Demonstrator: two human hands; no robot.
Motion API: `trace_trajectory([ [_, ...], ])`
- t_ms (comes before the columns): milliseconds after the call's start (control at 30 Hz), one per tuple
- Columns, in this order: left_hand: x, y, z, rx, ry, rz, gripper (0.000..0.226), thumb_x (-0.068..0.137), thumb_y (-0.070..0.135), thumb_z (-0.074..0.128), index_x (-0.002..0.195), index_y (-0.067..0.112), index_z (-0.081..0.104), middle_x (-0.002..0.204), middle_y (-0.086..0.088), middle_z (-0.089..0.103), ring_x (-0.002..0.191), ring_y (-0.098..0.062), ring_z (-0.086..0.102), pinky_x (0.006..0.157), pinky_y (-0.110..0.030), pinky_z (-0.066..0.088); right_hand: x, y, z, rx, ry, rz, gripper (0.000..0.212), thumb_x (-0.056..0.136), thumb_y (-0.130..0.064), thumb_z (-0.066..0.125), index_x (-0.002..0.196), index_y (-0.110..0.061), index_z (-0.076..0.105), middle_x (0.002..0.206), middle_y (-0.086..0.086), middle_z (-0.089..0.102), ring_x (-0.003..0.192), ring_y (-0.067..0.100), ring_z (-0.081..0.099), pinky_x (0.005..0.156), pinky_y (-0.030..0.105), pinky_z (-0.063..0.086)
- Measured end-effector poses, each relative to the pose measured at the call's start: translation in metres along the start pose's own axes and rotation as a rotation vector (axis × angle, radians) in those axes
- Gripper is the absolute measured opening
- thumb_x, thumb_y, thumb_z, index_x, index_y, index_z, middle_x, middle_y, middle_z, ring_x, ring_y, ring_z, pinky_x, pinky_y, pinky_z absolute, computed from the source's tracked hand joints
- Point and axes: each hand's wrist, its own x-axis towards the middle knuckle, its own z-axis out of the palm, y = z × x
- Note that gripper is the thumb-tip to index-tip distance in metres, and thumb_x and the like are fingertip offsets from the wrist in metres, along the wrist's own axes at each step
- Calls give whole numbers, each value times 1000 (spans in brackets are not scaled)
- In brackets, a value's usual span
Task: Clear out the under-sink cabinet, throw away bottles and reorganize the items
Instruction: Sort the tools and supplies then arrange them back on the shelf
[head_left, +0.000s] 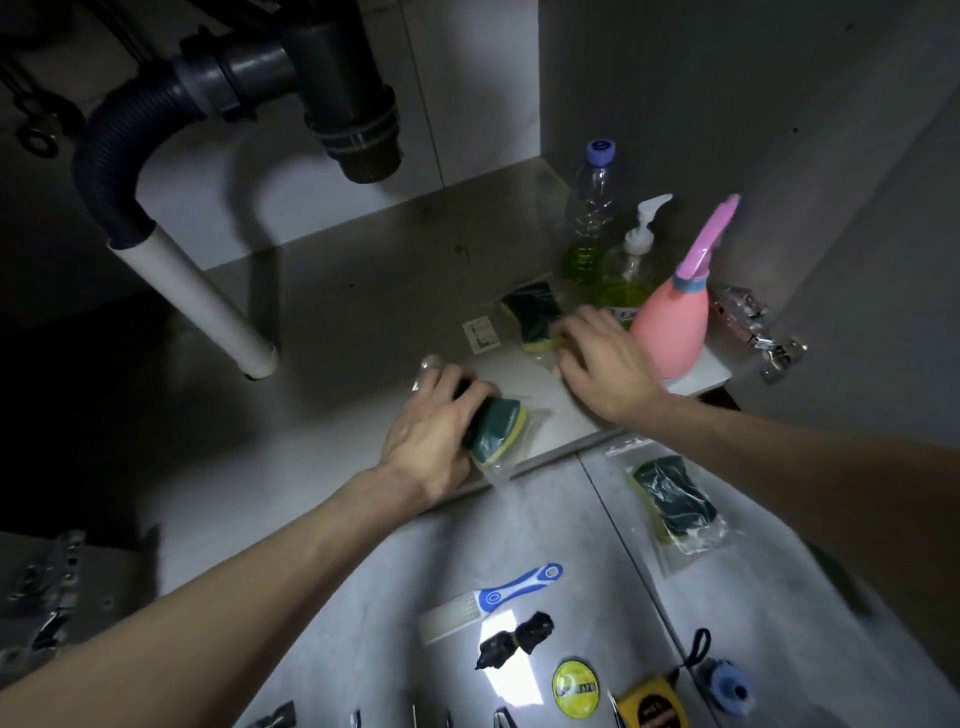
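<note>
My left hand (434, 428) grips a wrapped green-and-yellow sponge (498, 431) at the front edge of the cabinet floor (337, 312). My right hand (605, 364) reaches over a second wrapped sponge (535, 312) and its fingertips pinch the sponge's near end. Behind it stand a clear plastic bottle (592, 208) with green liquid and a purple cap, a pump soap bottle (631, 270) and a pink spray bottle (675, 327). A third wrapped sponge (675, 504) lies on the floor tiles outside the cabinet.
A black drain trap (337, 88) and a corrugated hose with a white pipe (197, 296) hang at the left. A crumpled wrapper (748, 322) lies by the right wall. A blue-and-white brush (498, 597), a yellow round tin (574, 680), a tape measure (654, 706) and small tools lie on the tiles.
</note>
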Motion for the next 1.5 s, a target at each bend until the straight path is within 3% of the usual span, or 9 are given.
trace_trajectory([
  [133, 25, 31, 19, 55, -65, 141, 59, 75, 25, 68, 131, 26, 49, 136, -3, 42, 124, -27, 36, 97, -44, 45, -48, 20, -13, 88, -119, 107, 13, 95, -21, 49, 100, -24, 61, 91, -3, 69, 83, 22, 63, 71, 36, 49],
  [300, 66, 64, 43, 102, -115, 253, 64, 76, 24, 68, 136, 27, 46, 144, -5, 40, 128, -28, 36, 102, -46, 42, -100, 55, -23, -47, -265, 226, 16, 92, -26, 51, 100, -28, 65, 87, 1, 70, 83, 28, 65, 68, 38, 49],
  [400, 77, 72, 51, 191, -174, 202, 85, 73, 17, 71, 148, 28, 34, 157, -7, 25, 140, -31, 27, 111, -47, 36, -118, 73, -22, -140, -468, 328, 18, 94, -26, 47, 97, -23, 65, 97, 3, 70, 93, 29, 64, 74, 35, 49],
  [533, 69, 77, 47, 170, -67, 56, 93, 67, 12, 74, 149, 24, 31, 160, -10, 15, 147, -33, 13, 112, -52, 32, -124, 82, -14, -236, -615, 365, 20, 94, -35, 53, 96, -17, 62, 101, 4, 66, 93, 24, 63, 85, 38, 53],
  [667, 42, 77, 46, 102, 61, 10, 57, 80, 27, 50, 136, 23, 49, 141, -5, 43, 125, -28, 40, 98, -48, 46, -122, 80, 0, -312, -591, 362, 47, 88, -60, 58, 110, -18, 55, 112, 6, 56, 101, 24, 56, 86, 38, 49],
  [800, 41, 81, 60, 108, -93, -72, 55, 96, 55, 39, 144, 29, 43, 144, -2, 41, 130, -27, 40, 102, -44, 44, -126, 81, 12, -347, -623, 422, 84, 74, -72, 68, 131, -14, 45, 120, 7, 46, 110, 26, 54, 84, 37, 45],
  [1067, 79, 80, 67, 55, -92, 24, 56, 95, 38, 52, 147, 20, 41, 154, -7, 35, 139, -29, 33, 111, -43, 38, -137, 80, 27, -261, -620, 482, 81, 75, -40, 83, 137, -12, 38, 127, 8, 40, 112, 28, 59, 81, 31, 47],
  [1333, 91, 69, 62, -76, -116, 0, 62, 93, 29, 59, 150, 18, 40, 160, -7, 30, 146, -26, 28, 120, -39, 26, -129, 74, 18, -168, -621, 445, 79, 73, -28, 83, 136, -13, 36, 124, 7, 39, 113, 28, 56, 81, 30, 49],
  [1500, 55, 64, 47, -259, 117, 51, 45, 90, 24, 59, 135, 17, 54, 140, -1, 50, 130, -22, 47, 107, -39, 42, -129, 62, 15, -114, -633, 377, 72, 75, -28, 82, 129, -14, 37, 122, 9, 42, 109, 30, 58, 83, 34, 52],
])
